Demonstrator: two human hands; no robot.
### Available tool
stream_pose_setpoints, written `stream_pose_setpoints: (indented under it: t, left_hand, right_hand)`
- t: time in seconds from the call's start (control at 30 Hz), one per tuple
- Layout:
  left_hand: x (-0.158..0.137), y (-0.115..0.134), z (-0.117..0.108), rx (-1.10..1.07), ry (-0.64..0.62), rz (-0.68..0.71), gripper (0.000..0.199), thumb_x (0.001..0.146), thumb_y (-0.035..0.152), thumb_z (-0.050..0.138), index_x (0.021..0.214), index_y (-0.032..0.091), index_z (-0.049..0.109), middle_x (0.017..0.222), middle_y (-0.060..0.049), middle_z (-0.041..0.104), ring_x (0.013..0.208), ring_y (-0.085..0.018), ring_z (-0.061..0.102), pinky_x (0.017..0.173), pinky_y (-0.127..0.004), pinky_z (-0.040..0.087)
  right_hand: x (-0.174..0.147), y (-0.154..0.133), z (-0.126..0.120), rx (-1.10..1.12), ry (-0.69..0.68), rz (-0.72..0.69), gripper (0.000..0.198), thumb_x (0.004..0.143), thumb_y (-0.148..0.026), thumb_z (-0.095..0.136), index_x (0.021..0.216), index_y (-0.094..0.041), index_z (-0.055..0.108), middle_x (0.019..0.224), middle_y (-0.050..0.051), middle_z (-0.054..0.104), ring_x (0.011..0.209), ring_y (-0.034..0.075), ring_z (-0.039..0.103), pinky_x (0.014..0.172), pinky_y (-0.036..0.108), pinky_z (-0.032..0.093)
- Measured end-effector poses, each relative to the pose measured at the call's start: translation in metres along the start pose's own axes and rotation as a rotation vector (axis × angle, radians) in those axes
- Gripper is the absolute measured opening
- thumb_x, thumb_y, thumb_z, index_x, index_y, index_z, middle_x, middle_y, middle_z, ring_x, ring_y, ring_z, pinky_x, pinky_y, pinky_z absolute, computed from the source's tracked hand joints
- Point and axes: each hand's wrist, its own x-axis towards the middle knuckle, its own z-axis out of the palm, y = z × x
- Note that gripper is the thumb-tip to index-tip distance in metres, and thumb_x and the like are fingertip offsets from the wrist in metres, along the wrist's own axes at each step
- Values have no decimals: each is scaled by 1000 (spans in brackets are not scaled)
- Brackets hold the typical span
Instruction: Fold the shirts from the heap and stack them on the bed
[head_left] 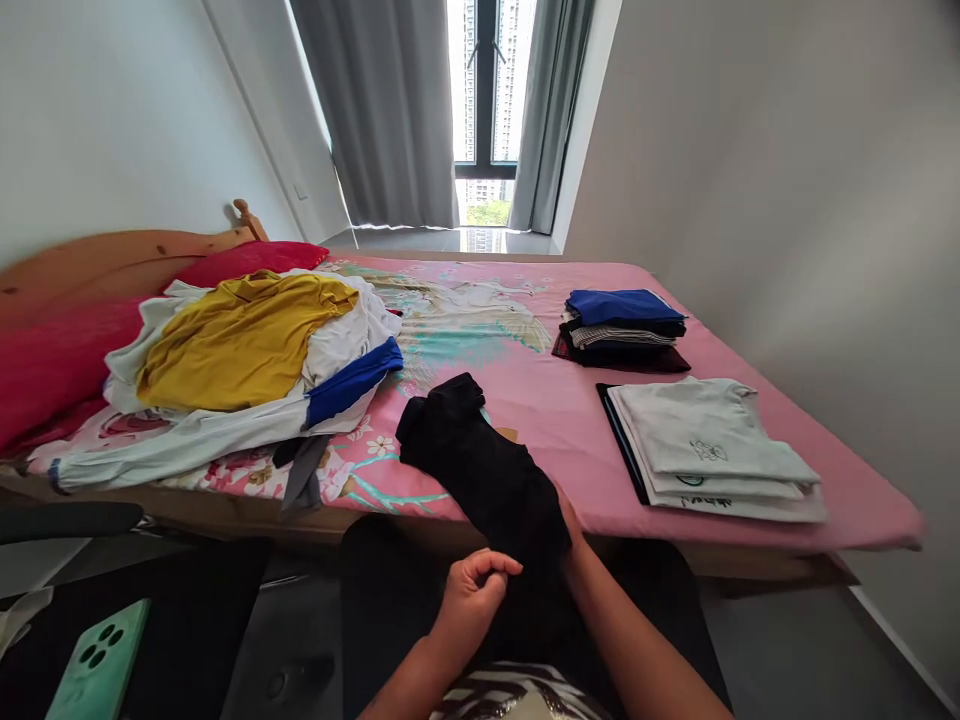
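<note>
The black garment (487,460) lies slantwise over the near edge of the bed (540,400), around the middle, with its far end on the flowered sheet and its near end reaching towards the person. The left hand (472,595) is at this near end; its fingers are bent inward and closed, the thumb against the forefinger, but I cannot tell whether some cloth is between them. The right hand (571,525) is at the right side of the same garment, partly behind it; its fingers are hidden by the cloth, so I cannot tell if they are gripping. On the left of the bed there is a loose heap of clothes, where a yellow garment (240,340) lies on top of white ones (341,345), and a blue piece (352,382) is at its right side. On the right are two folded piles, well apart from this heap: the far pile (622,310) has blue cloth on top, and the near pile (712,435) has a pale shirt with a small drawing. A green phone (101,660) lies at the near left, on a black seat (195,600).
</note>
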Motion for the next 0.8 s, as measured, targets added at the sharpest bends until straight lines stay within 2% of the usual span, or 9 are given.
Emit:
stream_pose_setpoints:
  t: [0.1,0.2,0.27,0.37,0.43,0.53,0.67,0.73,0.8]
  left_hand:
    - [-5,-12,3,21,-41,-26,20,68,23,54,73,16,72,53,2,52,47,-8,39,47,-20,32]
    - [-13,-23,13,67,-83,11,19,71,22,54,73,18,72,59,0,59,53,-10,47,51,-21,39]
    - [-19,-27,19,94,-105,61,20,75,24,54,81,20,73,65,-1,63,59,-12,53,56,-23,44]
    - [-20,-29,16,164,-113,153,32,80,25,53,109,22,66,73,-1,65,65,-13,57,63,-25,48]
    - [-10,-30,1,253,-26,254,38,82,24,51,119,22,59,84,-2,65,74,-15,59,72,-28,49]
    - [25,-32,-39,414,236,408,34,84,22,49,117,21,58,107,-7,62,100,-19,57,92,-36,45]
    - [85,-32,-99,614,528,437,41,81,19,49,122,18,53,116,-11,58,112,-25,51,100,-44,40]
    - [110,-30,-119,718,555,429,51,75,12,49,126,18,51,121,-12,55,116,-27,49,103,-44,37]
    - [126,-27,-130,813,484,438,61,69,4,46,128,21,52,130,-10,50,121,-26,45,105,-42,36]
  right_hand:
    - [-31,9,-17,312,-148,215,56,88,-66,33,108,-21,59,98,5,67,78,16,64,68,30,51]
    - [-63,17,-27,495,-259,383,49,84,-60,48,114,-23,57,99,4,67,78,15,64,67,28,51]
    - [-76,17,-26,458,-237,393,42,80,-53,60,107,-21,60,97,4,68,81,16,64,69,28,51]
    - [-82,8,-23,426,-180,331,33,73,-44,71,91,-18,63,91,4,69,82,19,65,69,30,52]
    - [-80,-3,-26,468,-128,269,30,70,-39,74,90,-19,65,95,5,70,89,21,65,72,31,53]
    - [-77,-22,-43,542,17,179,30,66,-36,76,92,-23,68,100,1,70,96,20,64,78,29,54]
    - [-75,-36,-72,543,221,132,28,66,-34,74,92,-24,69,100,-2,70,98,17,64,76,24,55]
    - [-75,-41,-81,545,251,149,28,68,-33,73,94,-24,68,100,-2,70,99,17,63,74,24,56]
    - [-76,-49,-86,560,234,161,28,70,-34,72,96,-23,68,100,0,70,100,19,63,75,27,57]
